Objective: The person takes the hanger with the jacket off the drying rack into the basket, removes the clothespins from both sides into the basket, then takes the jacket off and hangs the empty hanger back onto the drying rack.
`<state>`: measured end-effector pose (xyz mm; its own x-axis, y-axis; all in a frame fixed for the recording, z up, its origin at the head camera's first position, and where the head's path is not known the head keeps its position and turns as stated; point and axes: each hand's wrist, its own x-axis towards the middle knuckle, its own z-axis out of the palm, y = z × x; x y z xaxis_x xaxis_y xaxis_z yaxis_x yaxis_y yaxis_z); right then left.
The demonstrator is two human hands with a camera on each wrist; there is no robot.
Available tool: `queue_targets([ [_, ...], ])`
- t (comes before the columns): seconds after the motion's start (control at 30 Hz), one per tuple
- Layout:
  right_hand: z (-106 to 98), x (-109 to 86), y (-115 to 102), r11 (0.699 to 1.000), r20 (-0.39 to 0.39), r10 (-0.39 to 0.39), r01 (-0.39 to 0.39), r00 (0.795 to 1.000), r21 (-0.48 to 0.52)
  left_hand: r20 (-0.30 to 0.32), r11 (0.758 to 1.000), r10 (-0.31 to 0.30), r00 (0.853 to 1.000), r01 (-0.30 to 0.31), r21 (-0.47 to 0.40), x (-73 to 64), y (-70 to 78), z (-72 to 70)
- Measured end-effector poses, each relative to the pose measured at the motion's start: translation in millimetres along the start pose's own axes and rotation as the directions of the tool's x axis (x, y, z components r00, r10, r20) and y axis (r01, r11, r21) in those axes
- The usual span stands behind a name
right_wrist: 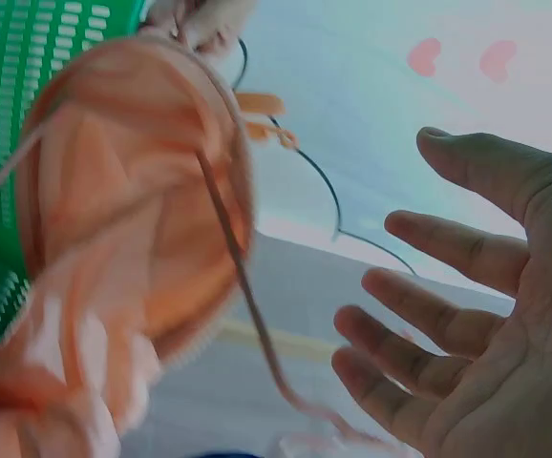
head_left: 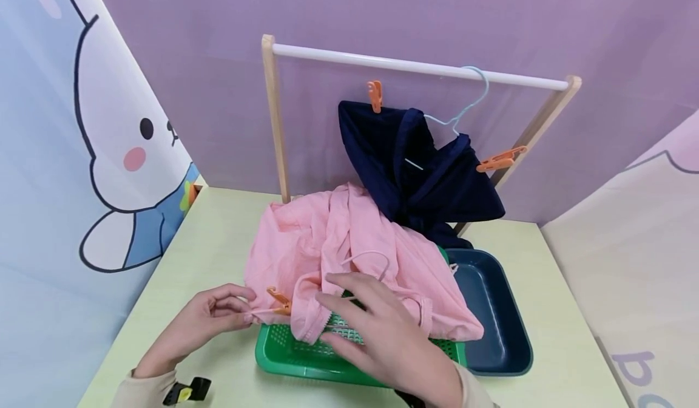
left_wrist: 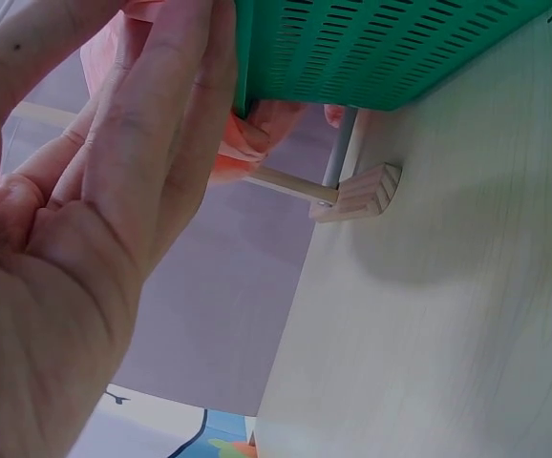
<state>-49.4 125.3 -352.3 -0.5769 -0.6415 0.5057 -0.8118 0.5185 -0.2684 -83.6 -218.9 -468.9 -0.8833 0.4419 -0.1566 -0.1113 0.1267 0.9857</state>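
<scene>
A pink garment (head_left: 349, 244) on a pink hanger lies crumpled over a green perforated basket (head_left: 284, 353). My left hand (head_left: 243, 312) pinches the garment's left edge, right beside an orange clip (head_left: 278, 300). In the left wrist view the fingers (left_wrist: 185, 76) reach up past the basket wall (left_wrist: 381, 48) to pink fabric (left_wrist: 257, 134). My right hand (head_left: 341, 311) hovers open over the basket's front, fingers spread. In the right wrist view that hand (right_wrist: 448, 324) is apart from the bunched pink garment (right_wrist: 133, 219), and a thin cord (right_wrist: 247, 305) trails toward it.
A navy garment (head_left: 420, 171) hangs on a light blue hanger (head_left: 466, 98) from the white rail (head_left: 420, 66) of a wooden rack, held by two orange clips (head_left: 374, 95). A dark blue tray (head_left: 491, 311) sits right of the basket. The pale table (head_left: 218, 232) is walled in by printed panels.
</scene>
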Motion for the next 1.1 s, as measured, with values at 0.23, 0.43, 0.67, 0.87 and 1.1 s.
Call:
queue_targets([
  [0.23, 31, 20.3, 1, 0.998, 0.017, 0.002, -0.001, 1.0, -0.057, 0.005, 1.0, -0.001, 1.0, 0.001, -0.003, 0.1, 0.6, 0.1],
  [0.43, 53, 32.1, -1, 0.997, 0.07, 0.072, -0.069, 0.995, -0.047, 0.011, 1.0, 0.026, 1.0, -0.026, 0.001, -0.2, -0.2, -0.6],
  [0.67, 66, 39.0, -2, 0.99, 0.075, 0.089, -0.08, 0.993, -0.112, 0.024, 1.0, 0.028, 0.999, -0.028, -0.002, 1.0, -1.5, -1.0],
  [0.87, 69, 40.9, -1, 0.989, 0.097, 0.097, -0.084, 0.991, -0.123, 0.01, 1.0, 0.016, 1.0, -0.016, 0.018, 0.9, -1.1, -1.0],
  [1.1, 68, 42.5, 0, 0.993, 0.082, 0.078, -0.07, 0.994, -0.099, 0.009, 1.0, 0.027, 1.0, -0.027, 0.013, -0.1, -0.8, -0.8],
])
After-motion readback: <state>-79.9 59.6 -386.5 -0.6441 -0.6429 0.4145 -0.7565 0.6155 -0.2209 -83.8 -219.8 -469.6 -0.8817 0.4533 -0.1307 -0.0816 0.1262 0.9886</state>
